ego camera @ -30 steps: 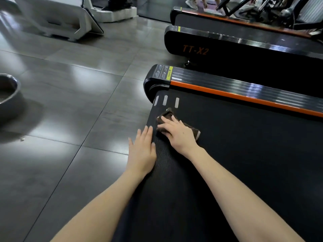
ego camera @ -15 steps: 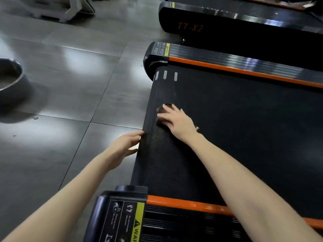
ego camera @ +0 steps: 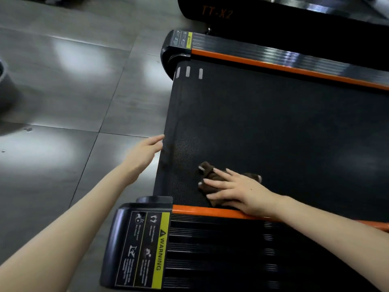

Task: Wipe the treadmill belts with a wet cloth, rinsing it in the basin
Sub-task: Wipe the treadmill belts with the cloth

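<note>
Right hand [ego camera: 242, 192], fingers flat, is dragging cloth [ego camera: 207, 171] nearward over belt [ego camera: 273, 123]; left hand [ego camera: 145, 152], relaxed, is touching its left edge. Wiping in progress; next stroke probably needs unwiped belt rightward.

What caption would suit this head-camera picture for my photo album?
Right hand presses a brown cloth onto the black treadmill belt beside the near orange rail; left hand reaches the belt's end.

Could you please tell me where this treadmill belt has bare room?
Bare: the black textured belt from the far orange rail strip to the right hand. Crowded: the near corner, where that hand presses the brown cloth and the left hand is at the belt's edge.
</note>
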